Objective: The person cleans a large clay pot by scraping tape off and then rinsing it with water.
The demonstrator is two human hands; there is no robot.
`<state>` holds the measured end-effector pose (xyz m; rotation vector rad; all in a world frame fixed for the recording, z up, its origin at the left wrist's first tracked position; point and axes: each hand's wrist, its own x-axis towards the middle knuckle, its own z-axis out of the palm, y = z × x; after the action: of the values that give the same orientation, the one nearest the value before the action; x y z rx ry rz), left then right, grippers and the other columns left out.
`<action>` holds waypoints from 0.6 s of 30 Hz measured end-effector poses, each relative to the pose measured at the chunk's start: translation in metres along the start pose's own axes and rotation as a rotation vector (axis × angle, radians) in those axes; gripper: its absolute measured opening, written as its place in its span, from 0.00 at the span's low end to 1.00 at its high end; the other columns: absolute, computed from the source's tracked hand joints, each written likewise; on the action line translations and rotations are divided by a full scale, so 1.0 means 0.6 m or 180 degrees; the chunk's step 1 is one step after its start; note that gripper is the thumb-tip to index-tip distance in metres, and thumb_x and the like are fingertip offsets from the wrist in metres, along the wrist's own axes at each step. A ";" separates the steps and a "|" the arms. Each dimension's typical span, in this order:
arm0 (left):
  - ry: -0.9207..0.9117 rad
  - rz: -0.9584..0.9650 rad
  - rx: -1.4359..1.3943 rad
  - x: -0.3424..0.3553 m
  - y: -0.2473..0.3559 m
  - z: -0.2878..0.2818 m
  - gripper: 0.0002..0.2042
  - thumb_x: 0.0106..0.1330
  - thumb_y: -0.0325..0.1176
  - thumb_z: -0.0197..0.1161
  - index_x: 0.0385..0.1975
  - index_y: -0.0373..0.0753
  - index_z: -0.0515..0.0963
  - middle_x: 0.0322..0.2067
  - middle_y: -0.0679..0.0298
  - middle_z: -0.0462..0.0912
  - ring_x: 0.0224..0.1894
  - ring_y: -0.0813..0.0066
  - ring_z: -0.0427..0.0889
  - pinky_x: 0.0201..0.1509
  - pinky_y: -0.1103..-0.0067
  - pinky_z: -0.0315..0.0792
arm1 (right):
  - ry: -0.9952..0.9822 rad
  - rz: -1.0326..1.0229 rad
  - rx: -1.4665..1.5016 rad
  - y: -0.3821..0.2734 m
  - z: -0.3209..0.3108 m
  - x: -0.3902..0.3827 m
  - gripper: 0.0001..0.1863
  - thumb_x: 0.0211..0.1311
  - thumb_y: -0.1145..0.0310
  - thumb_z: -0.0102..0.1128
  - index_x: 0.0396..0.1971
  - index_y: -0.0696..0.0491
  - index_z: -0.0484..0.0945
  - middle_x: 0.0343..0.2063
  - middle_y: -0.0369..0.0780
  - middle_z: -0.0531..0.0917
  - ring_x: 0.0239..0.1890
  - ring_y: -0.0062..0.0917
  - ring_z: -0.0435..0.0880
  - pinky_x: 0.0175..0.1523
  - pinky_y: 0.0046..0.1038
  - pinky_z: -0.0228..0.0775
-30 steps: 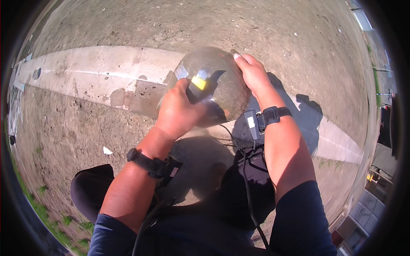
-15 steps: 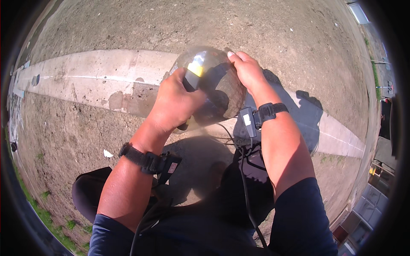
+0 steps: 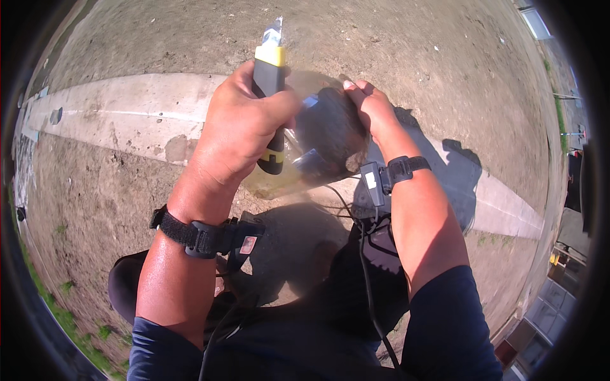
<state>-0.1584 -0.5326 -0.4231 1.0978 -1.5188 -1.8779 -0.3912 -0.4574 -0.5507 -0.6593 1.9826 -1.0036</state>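
My left hand (image 3: 238, 120) is closed round a black-and-yellow utility knife (image 3: 268, 76), raised with its metal blade pointing away from me, above the left part of a rounded, translucent plastic container (image 3: 321, 143). My right hand (image 3: 375, 111) grips that container at its upper right edge, thumb near the rim; the fingers on the far side are partly hidden. The container is hazy and partly see-through, with dark reflections across it. Each wrist carries a strapped black device, and black cables hang between my arms.
A pale concrete strip (image 3: 108, 108) crosses bare dirt (image 3: 108, 197) behind the container, my shadow over its right part. My dark-clad legs are below. Green grass (image 3: 54, 305) edges the lower left; panels and other structures (image 3: 549, 298) line the far right.
My left hand has risen up and to the left with the knife, whose blade now sticks out beyond the top of the container. My right hand has stayed about where it was.
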 end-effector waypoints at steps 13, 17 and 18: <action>0.1646 0.0188 0.0891 -0.105 0.052 -0.387 0.22 0.63 0.32 0.67 0.55 0.30 0.72 0.29 0.69 0.76 0.31 0.82 0.74 0.37 0.84 0.68 | -0.0070 -0.0258 0.0115 0.024 -0.005 0.012 0.24 0.71 0.52 0.59 0.50 0.59 0.80 0.43 0.40 0.85 0.46 0.23 0.79 0.55 0.28 0.69; 0.1892 0.0144 0.0892 -0.138 0.018 -0.502 0.22 0.63 0.31 0.68 0.55 0.30 0.73 0.29 0.69 0.76 0.31 0.83 0.74 0.34 0.85 0.67 | -0.0332 -0.0156 0.0134 0.024 -0.010 0.014 0.24 0.72 0.53 0.59 0.53 0.58 0.80 0.45 0.40 0.84 0.48 0.23 0.78 0.57 0.27 0.68; 0.1991 0.0081 0.0780 -0.144 0.005 -0.519 0.22 0.63 0.31 0.68 0.55 0.30 0.73 0.30 0.69 0.76 0.31 0.83 0.75 0.34 0.85 0.67 | -0.0228 -0.0171 0.0139 0.025 -0.010 0.012 0.24 0.72 0.53 0.59 0.53 0.58 0.80 0.45 0.40 0.84 0.49 0.23 0.78 0.58 0.27 0.68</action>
<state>0.1452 -0.6430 -0.4146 1.5782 -1.3868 -1.1744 -0.4017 -0.4518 -0.5643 -0.7178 1.8847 -1.0384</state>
